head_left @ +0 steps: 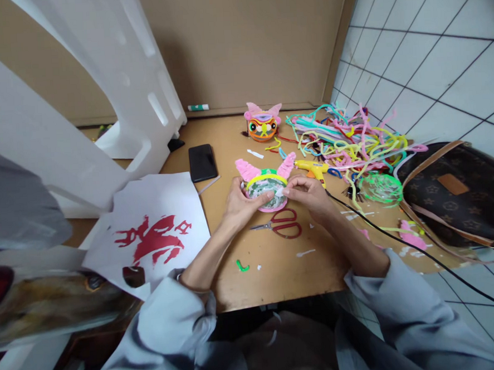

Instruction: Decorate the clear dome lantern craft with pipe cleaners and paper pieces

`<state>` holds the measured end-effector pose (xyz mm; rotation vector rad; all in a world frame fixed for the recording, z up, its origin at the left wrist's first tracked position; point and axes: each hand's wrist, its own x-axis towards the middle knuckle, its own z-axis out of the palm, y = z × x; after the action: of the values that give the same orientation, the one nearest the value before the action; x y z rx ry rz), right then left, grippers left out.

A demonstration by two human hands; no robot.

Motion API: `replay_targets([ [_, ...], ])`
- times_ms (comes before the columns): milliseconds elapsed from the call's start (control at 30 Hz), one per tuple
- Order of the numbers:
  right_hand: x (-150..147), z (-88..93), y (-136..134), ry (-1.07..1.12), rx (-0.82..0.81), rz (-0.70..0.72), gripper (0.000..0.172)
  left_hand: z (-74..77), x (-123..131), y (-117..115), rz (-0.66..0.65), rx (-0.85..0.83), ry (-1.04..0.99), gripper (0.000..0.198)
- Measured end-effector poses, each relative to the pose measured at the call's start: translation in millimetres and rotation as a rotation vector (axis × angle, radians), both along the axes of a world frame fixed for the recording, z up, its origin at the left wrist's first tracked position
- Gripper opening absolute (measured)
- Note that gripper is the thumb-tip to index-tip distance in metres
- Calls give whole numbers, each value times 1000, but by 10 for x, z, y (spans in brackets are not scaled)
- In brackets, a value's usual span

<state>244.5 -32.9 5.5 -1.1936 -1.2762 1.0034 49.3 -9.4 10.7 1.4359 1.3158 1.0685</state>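
Note:
Above the table I hold a round craft piece [267, 185] with two pink fuzzy ears, a yellow and green band and a pink lower rim. Its whitish-green face is turned up towards me. My left hand [238, 202] grips it from the left, thumb across its face. At its right side my right hand [308, 195] pinches a small white scrap [280, 192] between thumb and fingertips. Just below lie red-handled scissors [286, 224]. A yellow hot glue gun [313, 167] rests beyond my right hand.
A finished-looking pipe-cleaner lion head [263, 125] stands behind. Tangled pipe cleaners [348, 139], a green round piece [381, 188] and a brown handbag [460, 188] crowd the right. The glue gun's black cord [383, 229] crosses there. Left are a black phone-like slab [202, 162] and red-marked paper [123, 215].

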Motion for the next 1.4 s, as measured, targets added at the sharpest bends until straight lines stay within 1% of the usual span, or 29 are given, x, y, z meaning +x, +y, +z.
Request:
replay_targets([
  [267,5,-19,10,-9,-20,3,41,-25,3,5,-8,-8,-28,76],
  [433,-5,-4,1,15,-35,4,43,-19,12,8,-34,-10,-95,79],
  [733,-9,-30,0,7,-13,-10,39,50,3,-23,-67,-16,-58,72],
  [867,-22,-21,-14,18,-14,-12,37,47,5,-23,-57,-18,-46,70],
  [967,-33,-13,-18,21,-10,-29,39,46,3,-22,-51,-19,-29,68],
  [1100,-40,-15,-18,24,-1,-44,42,32,-2,-16,-44,-18,-15,70],
  [1400,-44,-37,-19,-19,20,-44,33,2,3,4,-49,-8,-19,66],
])
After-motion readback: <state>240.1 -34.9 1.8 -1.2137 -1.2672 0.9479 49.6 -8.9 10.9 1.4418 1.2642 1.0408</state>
